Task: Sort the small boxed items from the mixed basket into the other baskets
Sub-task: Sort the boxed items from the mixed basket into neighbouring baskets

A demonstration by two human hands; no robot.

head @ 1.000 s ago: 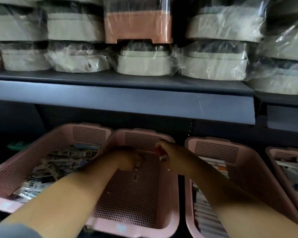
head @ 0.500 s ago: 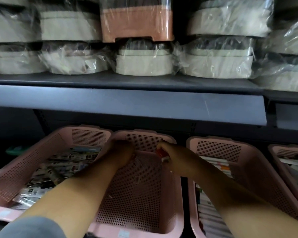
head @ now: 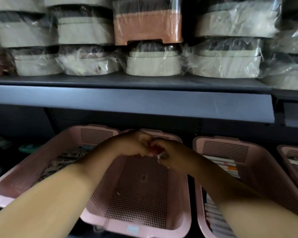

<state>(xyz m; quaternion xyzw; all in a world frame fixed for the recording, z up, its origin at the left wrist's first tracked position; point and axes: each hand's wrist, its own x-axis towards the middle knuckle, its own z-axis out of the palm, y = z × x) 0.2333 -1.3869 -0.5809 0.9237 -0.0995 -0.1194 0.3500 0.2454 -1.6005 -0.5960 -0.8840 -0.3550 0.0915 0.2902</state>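
Dim overall. Glare streaks on plastic wrap (head: 230,19) along upper shelf (head: 127,103). Baskets (head: 110,225) in shelf's shadow. Forearms brighter toward bottom edge; left hand (head: 132,145), right hand (head: 172,154) dark, red box (head: 155,149) between them smeared. Soft blur throughout; slight wide-angle bend at side edges.

Pink baskets (head: 141,194) are perforated matt plastic. Clear glossy plastic wrap (head: 227,54) crinkles over tubs on a smooth, matt grey shelf (head: 127,103).

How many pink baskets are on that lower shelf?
4: left basket; middle basket, nearly bare; right basket; far-right basket, cut off by the frame. More may be hidden beyond it.
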